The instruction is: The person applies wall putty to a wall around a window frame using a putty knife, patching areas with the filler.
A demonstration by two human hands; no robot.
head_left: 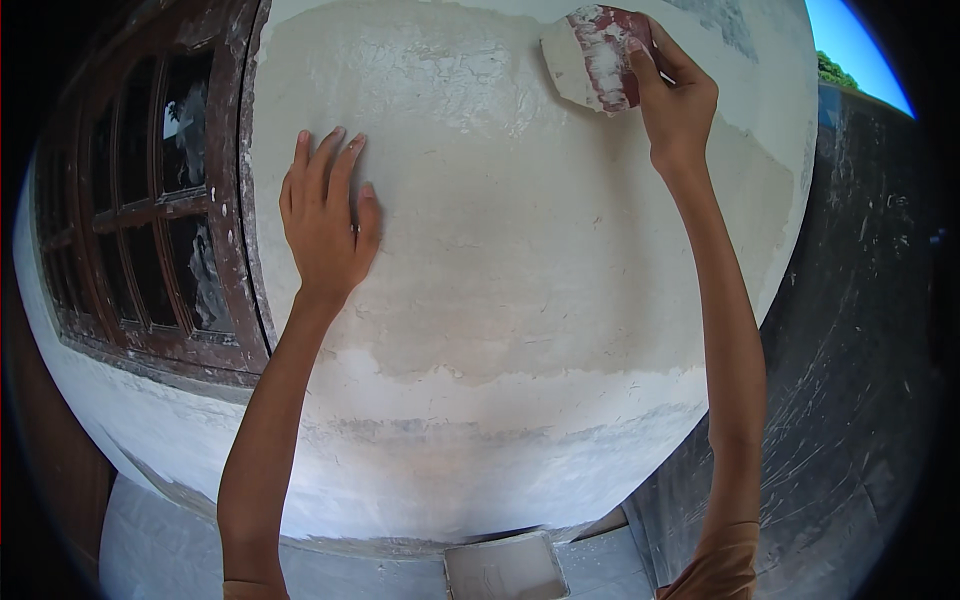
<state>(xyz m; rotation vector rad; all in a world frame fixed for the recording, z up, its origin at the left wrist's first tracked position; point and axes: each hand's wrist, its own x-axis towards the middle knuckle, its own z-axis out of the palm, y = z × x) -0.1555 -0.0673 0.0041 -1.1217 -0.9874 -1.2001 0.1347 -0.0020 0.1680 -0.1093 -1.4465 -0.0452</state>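
A pale wall (500,260) fills the middle, coated in patches of wet-looking cream-grey compound. My left hand (328,210) lies palm down on it, left of centre, fingers apart and slightly bent, holding nothing. At the upper right, my right hand (680,110) grips a flat dark-red scraper (621,80) smeared with white and cream compound. The scraper is held against or very close to the upper wall; whether its edge touches, I cannot tell.
A dark wooden window (160,240) with small panes and white splashes is at the left. A dark, streaked surface (840,330) runs down the right, with sky and foliage above. Below the wall are grey floor surfaces (160,540) and a rectangular tray-like item (505,570).
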